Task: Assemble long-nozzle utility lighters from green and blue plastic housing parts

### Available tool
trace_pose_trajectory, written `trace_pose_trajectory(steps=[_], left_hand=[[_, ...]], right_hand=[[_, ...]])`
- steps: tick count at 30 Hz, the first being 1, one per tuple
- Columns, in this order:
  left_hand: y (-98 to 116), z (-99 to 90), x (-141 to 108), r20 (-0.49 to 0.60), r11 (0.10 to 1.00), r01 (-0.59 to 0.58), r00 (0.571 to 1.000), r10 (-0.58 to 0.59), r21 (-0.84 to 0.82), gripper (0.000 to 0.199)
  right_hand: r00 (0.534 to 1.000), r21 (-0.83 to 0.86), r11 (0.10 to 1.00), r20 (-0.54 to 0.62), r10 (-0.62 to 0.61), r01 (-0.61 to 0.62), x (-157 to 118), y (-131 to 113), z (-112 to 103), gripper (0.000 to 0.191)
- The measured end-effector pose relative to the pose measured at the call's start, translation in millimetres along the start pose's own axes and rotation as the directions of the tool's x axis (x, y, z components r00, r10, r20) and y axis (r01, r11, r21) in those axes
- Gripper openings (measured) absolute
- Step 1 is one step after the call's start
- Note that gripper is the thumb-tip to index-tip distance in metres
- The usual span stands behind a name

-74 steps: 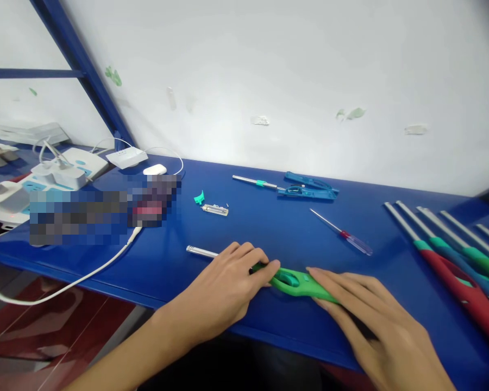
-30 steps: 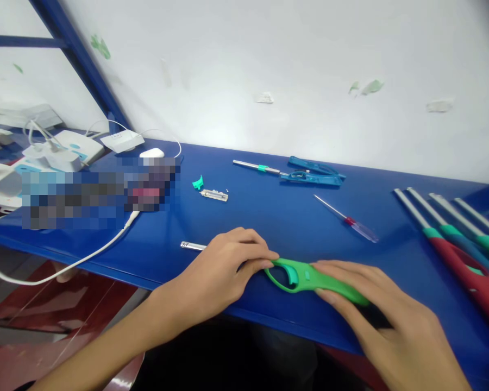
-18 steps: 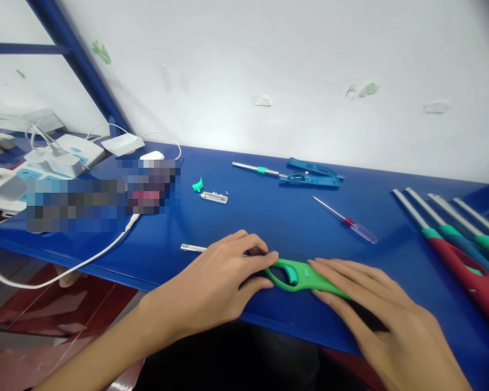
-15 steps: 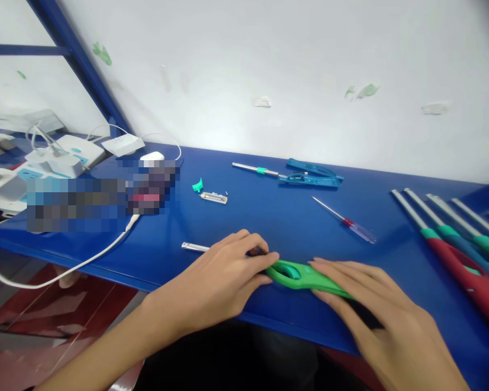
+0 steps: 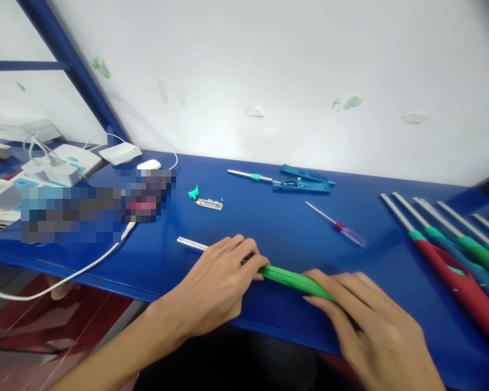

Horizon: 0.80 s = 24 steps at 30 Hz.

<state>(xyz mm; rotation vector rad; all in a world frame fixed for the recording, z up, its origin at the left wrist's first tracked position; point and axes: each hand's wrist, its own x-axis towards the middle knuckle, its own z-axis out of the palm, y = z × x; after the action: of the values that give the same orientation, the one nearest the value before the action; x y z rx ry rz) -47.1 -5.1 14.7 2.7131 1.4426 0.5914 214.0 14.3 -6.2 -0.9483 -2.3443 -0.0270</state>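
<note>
Between my hands is a green long-necked gas lighter [image 5: 289, 278], turned so that its narrow edge faces up. My left hand [image 5: 224, 282] is closed round its front part, and the metal tube sticks out to the left beyond the fingers. My right hand [image 5: 367, 309] grips the handle end between thumb and fingers. Beyond them lies a screwdriver [image 5: 340, 226] with a clear and red handle. Further back is an opened blue lighter casing [image 5: 305, 186] with its metal tube [image 5: 244, 174]. A small green trigger piece [image 5: 193, 191] lies beside a clear fuel tank [image 5: 209, 204].
Several lighters, a red one [image 5: 456, 277] nearest, lie in a row on the right of the blue table [image 5: 146, 277]. On the left are white power strips [image 5: 71, 163], a blurred-out patch and a white cable [image 5: 81, 274] hanging over the front edge. A white wall stands behind.
The green lighter has been rolled about its length: its side with the finger opening faced up before, its narrow edge does now. Both hands still hold it. The view has shifted slightly.
</note>
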Motion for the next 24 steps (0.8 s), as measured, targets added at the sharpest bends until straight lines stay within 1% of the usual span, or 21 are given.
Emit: trace_pose_trajectory(steps=[6, 9, 10, 13, 16, 19, 22, 24], left_hand=[[3.5, -4.0, -0.9, 0.01, 0.999, 0.024, 1.0, -0.023, -0.042, 0.022], [4.9, -5.5, -1.5, -0.038, 1.0, 0.022, 0.999, -0.022, -0.004, 0.031], [4.6, -5.7, -1.3, -0.052, 1.0, 0.011, 0.999, -0.01, 0.019, 0.031], [1.8, -7.0, -0.1, -0.067, 0.999, -0.015, 0.998, 0.018, 0.044, 0.02], [-0.8, -9.7, 1.0, -0.092, 1.0, -0.017, 0.996, 0.018, 0.002, 0.02], [-1.6, -12.1, 1.7, -0.128, 0.998, -0.039, 0.991, 0.032, -0.053, 0.021], [-1.8, -12.3, 2.1, -0.132, 0.995, -0.058, 0.99, 0.047, -0.076, 0.02], [-2.1, -11.4, 2.3, -0.138, 0.994, -0.066, 0.989, 0.054, -0.082, 0.02]], right_hand=[[0.998, 0.045, 0.997, -0.012, 0.063, -0.063, -3.8, 0.3, 1.6, 0.024], [0.997, 0.058, 0.995, -0.011, 0.08, -0.079, -6.0, 2.2, 2.5, 0.024], [0.997, 0.059, 0.996, -0.012, 0.074, -0.073, -6.2, 2.5, 2.7, 0.025], [0.998, 0.069, 0.996, -0.031, 0.051, -0.049, -5.5, 2.3, 2.2, 0.024], [0.994, 0.104, 0.99, -0.039, 0.1, -0.096, -4.1, 2.2, 0.1, 0.019], [0.989, 0.144, 0.979, -0.016, 0.146, -0.142, -4.1, 4.5, -2.0, 0.025], [0.993, 0.167, 0.98, -0.011, 0.115, -0.112, -5.3, 7.1, -2.8, 0.025], [0.996, 0.185, 0.98, -0.029, 0.079, -0.072, -6.2, 7.9, -3.2, 0.024]])
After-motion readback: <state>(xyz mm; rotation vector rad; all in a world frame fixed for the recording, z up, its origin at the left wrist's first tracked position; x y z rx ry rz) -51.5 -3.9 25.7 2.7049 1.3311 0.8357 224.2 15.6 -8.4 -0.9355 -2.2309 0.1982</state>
